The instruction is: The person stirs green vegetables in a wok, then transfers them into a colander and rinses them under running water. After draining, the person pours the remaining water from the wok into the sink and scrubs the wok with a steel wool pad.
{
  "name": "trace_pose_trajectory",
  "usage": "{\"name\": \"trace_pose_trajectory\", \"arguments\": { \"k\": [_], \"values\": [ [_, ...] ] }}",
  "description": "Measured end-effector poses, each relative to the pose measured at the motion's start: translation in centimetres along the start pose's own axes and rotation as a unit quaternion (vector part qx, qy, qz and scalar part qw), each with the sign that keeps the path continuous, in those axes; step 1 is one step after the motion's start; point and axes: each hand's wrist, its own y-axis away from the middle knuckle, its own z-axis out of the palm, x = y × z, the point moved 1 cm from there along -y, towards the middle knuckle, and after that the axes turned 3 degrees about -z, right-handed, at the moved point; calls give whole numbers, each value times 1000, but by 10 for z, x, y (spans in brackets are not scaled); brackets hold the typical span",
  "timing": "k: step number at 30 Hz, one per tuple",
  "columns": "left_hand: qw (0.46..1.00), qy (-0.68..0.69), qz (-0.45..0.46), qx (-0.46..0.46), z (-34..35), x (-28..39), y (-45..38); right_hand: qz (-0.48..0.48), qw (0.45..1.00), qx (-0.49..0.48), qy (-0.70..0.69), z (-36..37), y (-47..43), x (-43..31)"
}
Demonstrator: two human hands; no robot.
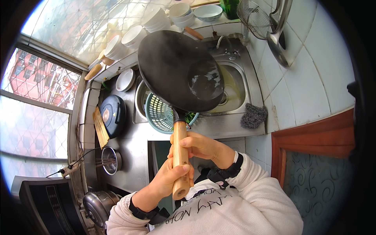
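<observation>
A black wok (173, 67) is tilted above the stainless steel double sink, with a shiny wet patch on its lower right part. Its light wooden handle (180, 147) points towards my body. My left hand (173, 176) grips the handle near its end, and my right hand (199, 145) holds it farther up, close to the wok. Under the wok, a blue-green plastic colander (158, 113) with some green leaves is partly covered. Yellowish water lies in the right sink basin (235, 88). The faucet (232, 54) stands behind that basin.
A steel wool scourer (254, 116) lies at the sink's right corner. White bowls (133, 36) line the windowsill. On the left are a dark round lid (113, 116), a steel bowl (111, 161) and a lidded steel pot (98, 205). Ladles (277, 50) and a wire skimmer (254, 19) hang at right.
</observation>
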Motion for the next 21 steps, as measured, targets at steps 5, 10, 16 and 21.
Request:
{"name": "trace_pose_trajectory", "arguments": {
  "k": [5,10,16,21],
  "values": [
    [1000,-24,-7,1,1,3,3,-4,1000,-27,4,-2,-3,2],
    [998,-48,-16,27,5,5,7,-14,998,-58,-27,-3,-7,5],
    [990,-121,-26,63,5,8,13,-2,995,-96,-39,-4,-12,9],
    [984,-154,-11,85,1,10,18,-3,992,-115,-51,-2,-21,15]
  ]
}}
